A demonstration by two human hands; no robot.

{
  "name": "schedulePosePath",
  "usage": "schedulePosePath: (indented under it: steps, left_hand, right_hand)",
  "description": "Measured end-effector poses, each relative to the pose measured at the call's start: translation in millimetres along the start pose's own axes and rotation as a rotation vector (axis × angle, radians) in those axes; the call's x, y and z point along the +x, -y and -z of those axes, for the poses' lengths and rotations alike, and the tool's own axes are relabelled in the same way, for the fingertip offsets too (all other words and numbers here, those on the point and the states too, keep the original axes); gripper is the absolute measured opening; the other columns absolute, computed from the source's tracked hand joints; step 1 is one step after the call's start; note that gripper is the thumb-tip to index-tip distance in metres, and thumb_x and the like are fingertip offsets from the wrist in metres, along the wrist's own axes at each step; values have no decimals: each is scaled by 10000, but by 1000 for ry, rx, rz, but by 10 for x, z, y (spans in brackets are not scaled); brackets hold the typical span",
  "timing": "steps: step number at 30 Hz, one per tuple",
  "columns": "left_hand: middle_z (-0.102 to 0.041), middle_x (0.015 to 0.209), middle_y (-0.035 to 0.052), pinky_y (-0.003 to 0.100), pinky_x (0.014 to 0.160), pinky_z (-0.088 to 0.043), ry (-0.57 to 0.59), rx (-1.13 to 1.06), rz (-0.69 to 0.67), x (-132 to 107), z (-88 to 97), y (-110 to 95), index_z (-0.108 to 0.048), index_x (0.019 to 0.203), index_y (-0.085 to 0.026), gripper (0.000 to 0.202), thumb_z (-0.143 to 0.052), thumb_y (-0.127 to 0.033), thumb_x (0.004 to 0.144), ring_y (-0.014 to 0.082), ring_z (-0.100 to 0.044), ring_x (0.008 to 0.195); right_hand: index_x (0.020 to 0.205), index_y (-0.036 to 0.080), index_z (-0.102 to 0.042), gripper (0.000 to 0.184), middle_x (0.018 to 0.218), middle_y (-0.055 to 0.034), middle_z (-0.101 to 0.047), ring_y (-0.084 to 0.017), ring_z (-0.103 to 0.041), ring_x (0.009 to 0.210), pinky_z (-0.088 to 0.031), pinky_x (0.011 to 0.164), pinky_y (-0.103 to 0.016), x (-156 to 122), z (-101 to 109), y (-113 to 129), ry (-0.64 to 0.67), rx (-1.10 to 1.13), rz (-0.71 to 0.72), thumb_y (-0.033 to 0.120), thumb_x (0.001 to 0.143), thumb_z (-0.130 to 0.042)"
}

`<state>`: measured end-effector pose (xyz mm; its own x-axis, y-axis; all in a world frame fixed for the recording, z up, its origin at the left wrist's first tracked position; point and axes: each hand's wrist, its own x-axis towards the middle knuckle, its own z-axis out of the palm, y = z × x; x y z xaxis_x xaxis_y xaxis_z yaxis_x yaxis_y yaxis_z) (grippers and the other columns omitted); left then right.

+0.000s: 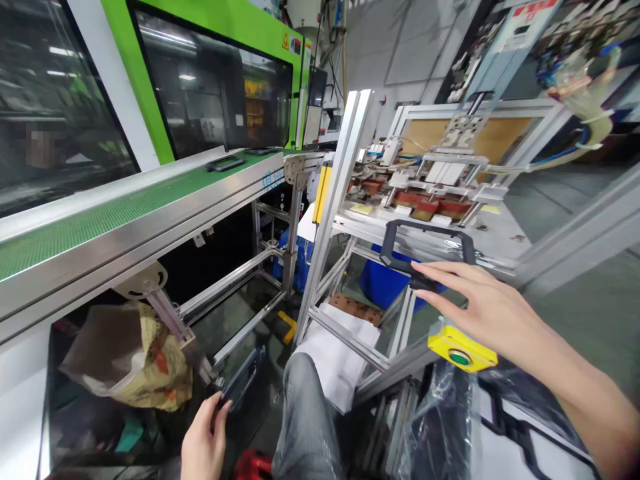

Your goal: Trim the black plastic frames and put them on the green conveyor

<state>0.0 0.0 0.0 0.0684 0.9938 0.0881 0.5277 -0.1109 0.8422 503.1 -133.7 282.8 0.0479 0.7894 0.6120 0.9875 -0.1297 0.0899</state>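
My right hand (480, 303) reaches forward with fingers stretched, their tips pinched on the near edge of a black rectangular plastic frame (425, 243) held just above the aluminium work stand (350, 227). My left hand (203, 443) is low by my knee, its fingers closed on the end of a second black frame (243, 381) that points down toward the floor. Beyond the raised frame sits a fixture with red-brown blocks (425, 203) on the stand's top.
A green conveyor belt (100, 220) runs along the left and carries another black frame (225, 163). A yellow box with a green push button (461, 352) is under my right wrist. A crumpled bag (135, 363) lies beneath the conveyor, blue bins (385, 283) under the stand, bagged frames (510, 413) at right.
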Motion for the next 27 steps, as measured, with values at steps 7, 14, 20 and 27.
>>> schedulePosePath:
  steps: [7, 14, 20, 27]
  left_hand:
    - [-825, 1095, 76, 307, 946, -593, -89, -85, -90, -78, -14, -94, -779, 1075, -214, 480, -637, -645, 915, 255, -785, 1029]
    - [-822, 1109, 65, 274, 977, -581, -116, -116, -121, -115, -54, -28, -784, 1078, -218, 437, -643, -613, 956, 240, -774, 1039]
    - [-810, 1186, 64, 310, 1133, -529, -157, -208, -57, -153, -70, -123, -781, 1116, -225, 475, -624, -646, 966, 263, -748, 1158]
    - [-820, 1183, 67, 346, 1156, -536, -128, -256, 6, -128, -54, -150, -797, 1099, -226, 565, -651, -736, 905, 291, -746, 1191]
  right_hand:
    - [1468, 310, -657, 520, 1355, -27, -694, -268, -719, 1112, -650, 954, -486, 5, 3, 3, -23, 14, -2, 624, 1098, -470]
    - [1476, 340, -653, 512, 1385, -14, -685, -271, -722, 1111, -645, 1000, -499, 4, 13, 2, 3, 58, -43, 630, 1082, -503]
    - [1474, 336, -659, 527, 1372, -33, -694, -273, -711, 1133, -630, 1007, -481, 14, -15, -14, -5, 49, -58, 646, 1084, -487]
    - [1482, 299, -647, 570, 1398, -38, -676, -279, -686, 1189, -607, 1021, -526, 37, -17, -33, 14, 19, -45, 663, 1097, -437]
